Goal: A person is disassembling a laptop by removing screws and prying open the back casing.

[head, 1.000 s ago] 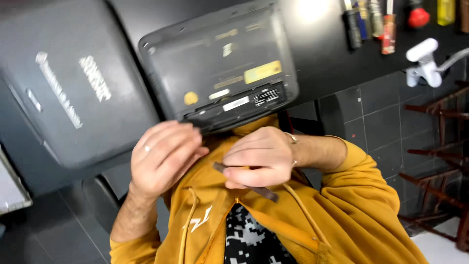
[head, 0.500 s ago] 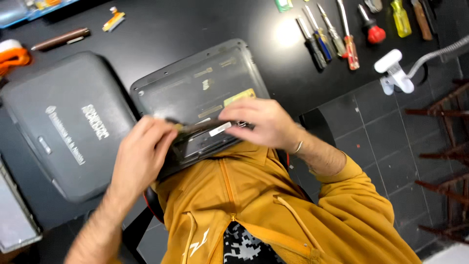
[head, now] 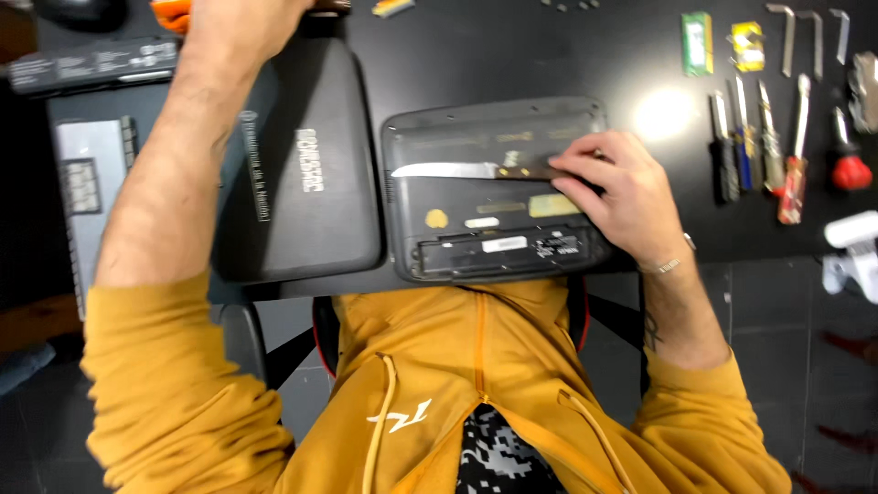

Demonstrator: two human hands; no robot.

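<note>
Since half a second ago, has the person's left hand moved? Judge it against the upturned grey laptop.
Yes. The left hand has left the upturned grey laptop and reached away, past the closed dark laptop, to the table's far edge.

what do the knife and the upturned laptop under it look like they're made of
The knife under the right hand: blade looks like bright bare metal, shiny and pale; its handle looks dark, maybe wood or plastic, mostly covered by fingers. The laptop's underside: seemingly matte dark grey moulded plastic, with dull sheen, seams and stickers.
</note>
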